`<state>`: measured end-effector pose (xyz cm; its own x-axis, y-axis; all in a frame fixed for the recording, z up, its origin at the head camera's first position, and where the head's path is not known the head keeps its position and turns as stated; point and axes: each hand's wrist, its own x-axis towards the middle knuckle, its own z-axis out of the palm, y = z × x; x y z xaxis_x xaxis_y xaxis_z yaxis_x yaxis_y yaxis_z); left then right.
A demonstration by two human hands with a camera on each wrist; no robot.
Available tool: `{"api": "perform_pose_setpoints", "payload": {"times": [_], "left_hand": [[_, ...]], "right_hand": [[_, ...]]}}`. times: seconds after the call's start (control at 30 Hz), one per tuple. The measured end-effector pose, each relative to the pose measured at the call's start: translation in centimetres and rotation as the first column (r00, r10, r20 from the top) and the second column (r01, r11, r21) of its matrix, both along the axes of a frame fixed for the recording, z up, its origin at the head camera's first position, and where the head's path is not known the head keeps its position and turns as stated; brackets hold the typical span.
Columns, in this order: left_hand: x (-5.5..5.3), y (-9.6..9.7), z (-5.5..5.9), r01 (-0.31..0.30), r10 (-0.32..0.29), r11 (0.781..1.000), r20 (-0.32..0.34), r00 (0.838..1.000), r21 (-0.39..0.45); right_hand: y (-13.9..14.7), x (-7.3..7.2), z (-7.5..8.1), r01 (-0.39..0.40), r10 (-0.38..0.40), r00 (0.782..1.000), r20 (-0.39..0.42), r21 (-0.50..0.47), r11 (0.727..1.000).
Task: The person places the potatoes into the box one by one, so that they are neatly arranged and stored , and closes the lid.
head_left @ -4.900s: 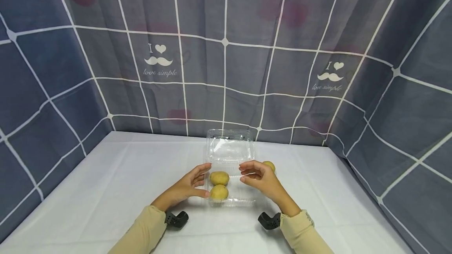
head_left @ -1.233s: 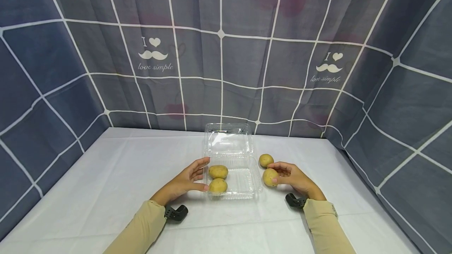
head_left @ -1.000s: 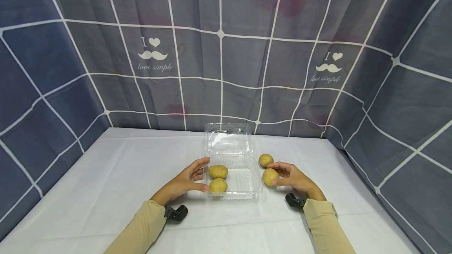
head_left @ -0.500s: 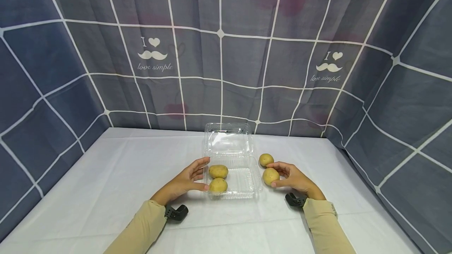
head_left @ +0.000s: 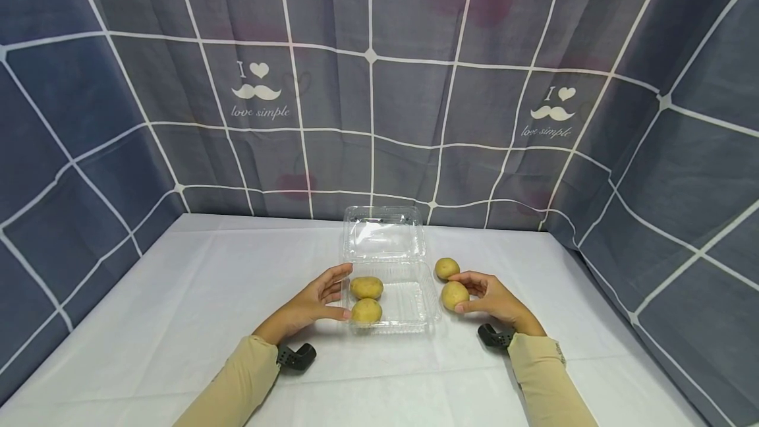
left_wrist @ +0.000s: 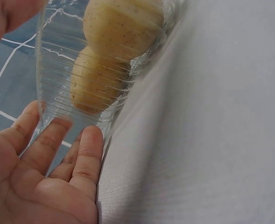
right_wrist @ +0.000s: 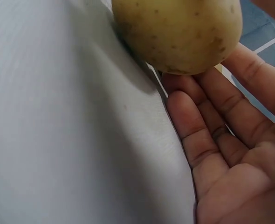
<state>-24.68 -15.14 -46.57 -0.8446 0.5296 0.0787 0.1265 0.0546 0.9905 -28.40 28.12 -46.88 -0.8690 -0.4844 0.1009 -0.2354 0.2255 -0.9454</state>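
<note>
A clear plastic clamshell container (head_left: 409,302) lies with its lid (head_left: 384,234) raised at the back. Two yellow potatoes sit inside along its left side, a rear one (head_left: 366,287) and a front one (head_left: 366,312). Against the left wall rests my left hand (head_left: 311,303), fingers fairly straight and thumb at the front corner; the left wrist view shows the fingertips (left_wrist: 92,135) at the ribbed side. To the right of the container, my right hand (head_left: 495,298) holds a potato (head_left: 454,296) between thumb and fingers, at the table surface. Another potato (head_left: 447,268) lies just behind it.
White cloth covers the table (head_left: 237,269). A dark grid-patterned curtain (head_left: 332,97) hangs behind it and along both sides. Black wrist devices (head_left: 298,358) sit at both sleeve cuffs.
My right hand has moved from above the container to the potato at its right and now holds it. The left hand stays at the container. Over the last second almost nothing moves.
</note>
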Motion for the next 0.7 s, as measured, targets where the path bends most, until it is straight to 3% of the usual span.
{"api": "perform_pose_setpoints", "payload": {"times": [0.47,0.7], "left_hand": [[0.0,-0.1,0.1,-0.008,0.008,1.000,-0.005,1.000,0.006],[0.0,-0.1,0.1,-0.005,0.005,1.000,0.003,1.000,0.002]], "right_hand": [[-0.2,0.1,0.4,0.045,-0.042,0.998,0.049,-0.070,0.996],[-0.3,0.2,1.3,0.099,-0.098,0.995,0.035,-0.042,0.994]]}}
